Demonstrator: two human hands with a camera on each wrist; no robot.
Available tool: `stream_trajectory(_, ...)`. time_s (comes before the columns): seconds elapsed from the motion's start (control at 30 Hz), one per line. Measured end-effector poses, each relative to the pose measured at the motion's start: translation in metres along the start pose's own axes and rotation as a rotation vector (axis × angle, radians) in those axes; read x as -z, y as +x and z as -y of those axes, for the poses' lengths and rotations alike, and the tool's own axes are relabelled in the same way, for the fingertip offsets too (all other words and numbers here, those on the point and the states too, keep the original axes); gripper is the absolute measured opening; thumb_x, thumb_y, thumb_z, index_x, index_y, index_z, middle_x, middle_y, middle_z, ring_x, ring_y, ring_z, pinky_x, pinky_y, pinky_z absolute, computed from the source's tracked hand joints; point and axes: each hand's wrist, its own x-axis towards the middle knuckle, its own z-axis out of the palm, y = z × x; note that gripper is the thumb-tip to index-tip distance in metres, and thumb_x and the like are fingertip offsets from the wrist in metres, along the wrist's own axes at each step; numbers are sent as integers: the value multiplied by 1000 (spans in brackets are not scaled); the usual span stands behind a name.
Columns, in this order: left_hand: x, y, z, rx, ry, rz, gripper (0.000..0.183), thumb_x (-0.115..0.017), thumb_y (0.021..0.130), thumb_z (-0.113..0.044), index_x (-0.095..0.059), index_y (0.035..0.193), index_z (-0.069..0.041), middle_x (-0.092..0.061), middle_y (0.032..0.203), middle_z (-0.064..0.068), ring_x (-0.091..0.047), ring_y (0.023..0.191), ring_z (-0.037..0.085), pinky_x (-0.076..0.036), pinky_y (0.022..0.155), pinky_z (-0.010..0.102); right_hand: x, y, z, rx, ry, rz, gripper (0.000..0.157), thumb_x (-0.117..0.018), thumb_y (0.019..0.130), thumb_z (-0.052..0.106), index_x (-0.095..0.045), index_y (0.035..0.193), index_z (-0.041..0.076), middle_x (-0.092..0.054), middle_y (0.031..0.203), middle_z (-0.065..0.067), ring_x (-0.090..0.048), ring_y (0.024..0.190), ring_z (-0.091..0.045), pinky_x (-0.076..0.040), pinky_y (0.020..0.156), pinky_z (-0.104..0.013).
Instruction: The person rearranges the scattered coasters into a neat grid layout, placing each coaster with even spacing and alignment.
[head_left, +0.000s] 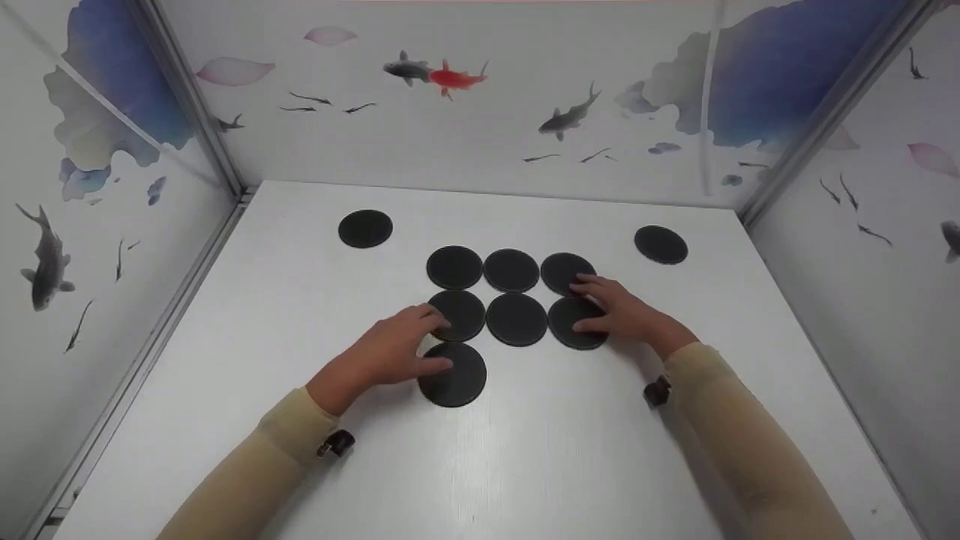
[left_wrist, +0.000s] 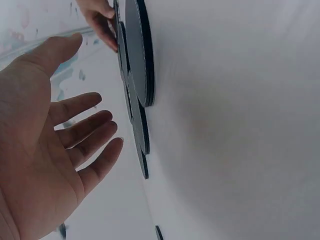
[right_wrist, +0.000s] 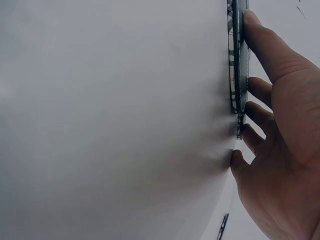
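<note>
Flat black round coasters lie in a close block on the white table (head_left: 517,450): three in the back row, three in the middle row, one in front at the left. My left hand (head_left: 397,349) hovers over the left side, thumb above the front coaster (head_left: 463,386) and fingertips over the middle-left coaster (head_left: 465,309). In the left wrist view its fingers are spread and hold nothing. My right hand (head_left: 628,311) is at the right end, thumb on the middle-right coaster (head_left: 564,322) and fingers over the back-right coaster (head_left: 561,271). In the right wrist view its thumb touches the coaster (right_wrist: 239,65).
One separate coaster (head_left: 365,228) lies at the back left, another (head_left: 661,244) at the back right. White panels (head_left: 480,142) printed with fish and blue washes enclose the table at the back and sides. A small black device hangs at each sleeve cuff.
</note>
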Motion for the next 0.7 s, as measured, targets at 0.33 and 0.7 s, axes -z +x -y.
stream_trajectory(0.33, 27, 52, 63, 167, -110, -226, 50, -78, 103, -41, -71, 140, -7, -66, 140, 14, -66, 128, 34, -55, 106, 52, -4, 1, -2, 15, 28, -16, 88, -89, 96, 41, -48, 167, 8, -25, 182, -14, -17, 167, -43, -19, 133, -63)
stream_trajectory(0.7, 52, 99, 139, 464, -64, -328, 64, -75, 104, -41, -61, 148, 3, -49, 156, 28, -49, 147, 45, -42, 123, 58, -2, 1, -1, 3, 22, -10, 89, -87, 97, 45, -46, 170, 13, -24, 182, -12, -15, 168, -41, -18, 133, -64)
